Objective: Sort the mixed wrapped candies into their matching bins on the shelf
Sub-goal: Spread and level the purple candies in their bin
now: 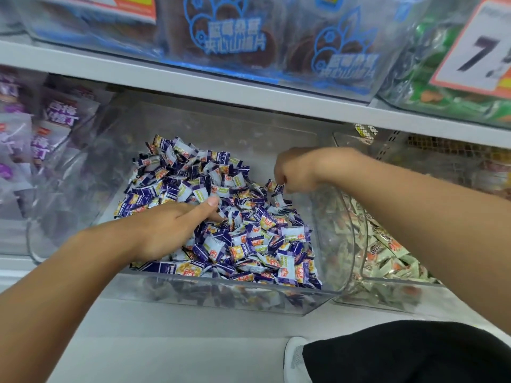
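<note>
A clear plastic bin on the shelf holds a heap of purple-and-white wrapped candies. My left hand lies on the heap's left side, thumb out straight, its fingers buried among the wrappers. My right hand hovers over the heap's right rear with fingers curled, pinching a purple-and-white candy that hangs below the fingertips. To the right stands a second clear bin filled with pale green wrapped candies.
A bin of purple packets stands at the left. The shelf above carries clear bins of blue-labelled snacks and green packets, with a price sign at the upper right. A black garment shows at the bottom right.
</note>
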The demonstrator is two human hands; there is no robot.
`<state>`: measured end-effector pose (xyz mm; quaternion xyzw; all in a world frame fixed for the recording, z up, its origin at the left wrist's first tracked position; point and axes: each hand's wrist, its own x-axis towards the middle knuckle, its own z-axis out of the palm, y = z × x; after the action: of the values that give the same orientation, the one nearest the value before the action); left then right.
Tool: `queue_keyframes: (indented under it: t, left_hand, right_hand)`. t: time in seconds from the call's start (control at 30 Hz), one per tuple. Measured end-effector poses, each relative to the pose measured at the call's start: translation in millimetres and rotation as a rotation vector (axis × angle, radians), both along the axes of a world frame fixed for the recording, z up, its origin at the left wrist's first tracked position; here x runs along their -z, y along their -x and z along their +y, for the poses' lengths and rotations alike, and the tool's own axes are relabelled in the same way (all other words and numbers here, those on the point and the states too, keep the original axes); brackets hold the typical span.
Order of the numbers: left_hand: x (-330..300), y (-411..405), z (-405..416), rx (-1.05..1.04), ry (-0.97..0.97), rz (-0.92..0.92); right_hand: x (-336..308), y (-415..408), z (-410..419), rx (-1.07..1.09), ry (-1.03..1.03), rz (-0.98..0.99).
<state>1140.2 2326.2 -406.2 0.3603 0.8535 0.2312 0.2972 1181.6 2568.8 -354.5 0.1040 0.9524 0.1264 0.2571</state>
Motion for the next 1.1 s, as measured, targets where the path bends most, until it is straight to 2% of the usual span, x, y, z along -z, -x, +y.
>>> queue_keyframes:
  t: [0.1, 0.2, 0.37, 0.5, 0.57, 0.63, 0.7, 0.77, 0.87, 0.93, 1.0, 1.1]
  left_hand:
    - [0.8, 0.9, -0.2, -0.016, -0.006, -0.007]
    - [2.8, 2.9, 1.0, -0.018, -0.013, -0.013]
    - [5.6, 7.2, 1.5, 0.008, -0.020, 0.008]
    - [7.6, 10.2, 1.8, 0.012, -0.019, 0.004]
    - [7.0, 10.0, 2.2, 0.012, -0.020, 0.005]
    - [5.9, 8.5, 1.5, 0.006, -0.021, 0.014]
    - [5.0, 7.0, 0.6, -0.006, -0.036, 0.024]
    - [6.2, 9.0, -1.1, -0.039, -0.105, 0.082]
    - [6.8, 19.8, -5.8, -0.150, -0.343, 0.245]
    - [6.6, 25.4, -11.5, -0.233, -0.436, 0.323]
    - [4.2, 24.8, -14.6, -0.259, -0.464, 0.391]
    - [4.5, 19.5, -14.9, -0.155, -0.424, 0.479]
  right_hand:
    - [26.2, 21.8, 8.3, 0.217, 0.162, -0.052]
    - [31.2, 33.1, 15.2, 0.462, 0.368, 0.017]
    - [32.4, 30.6, 4.2, 0.720, 0.661, -0.119]
    - [32.8, 29.5, 4.7, 0.799, 0.839, -0.320]
    - [31.9, 31.2, 4.4, 0.799, 1.071, -0.403]
    - [30.0, 30.8, 1.4, 0.797, 1.312, -0.358]
    - [24.5, 25.1, -4.1, 0.754, 1.412, -0.245]
    - [16.4, 12.9, -13.1, 0.658, 1.431, -0.135]
    - [4.8, -16.4, -29.7, 0.525, 1.359, 0.026]
    - [-3.5, -41.5, -44.8, 0.296, 1.109, 0.109]
    - [-10.7, -65.5, -59.2, 0.032, 0.818, 0.054]
    - [-19.3, -89.0, -61.6, -0.065, 0.621, -0.045]
